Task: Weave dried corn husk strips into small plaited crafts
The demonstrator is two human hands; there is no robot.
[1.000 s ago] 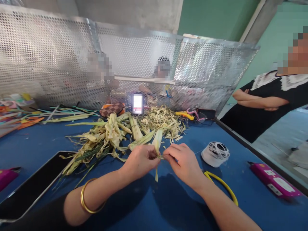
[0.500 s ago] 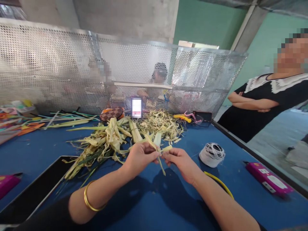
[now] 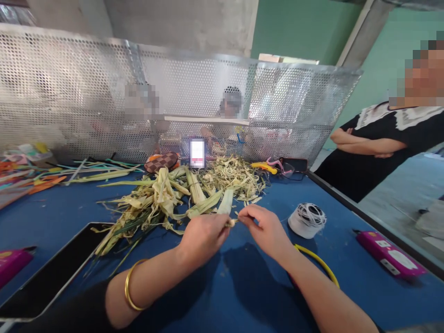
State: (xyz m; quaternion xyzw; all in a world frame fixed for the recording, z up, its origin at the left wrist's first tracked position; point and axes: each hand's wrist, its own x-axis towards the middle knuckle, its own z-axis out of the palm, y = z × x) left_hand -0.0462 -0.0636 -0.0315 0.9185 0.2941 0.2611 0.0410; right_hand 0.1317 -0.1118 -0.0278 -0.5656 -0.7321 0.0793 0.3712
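Left hand (image 3: 204, 235) and right hand (image 3: 262, 231) pinching a husk strip (image 3: 226, 202) — broad end pointing away, long axis fore-and-aft.

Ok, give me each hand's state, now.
Left hand: closed, holding a pale husk strip.
Right hand: fingers bent close to the strip's near end; grip cannot be told.

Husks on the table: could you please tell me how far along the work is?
The thin shreds look already torn. The left hand pinches a pale strip, the right hand close to its near end. The larger husks look unworked; I cannot tell whether any piece is finished.
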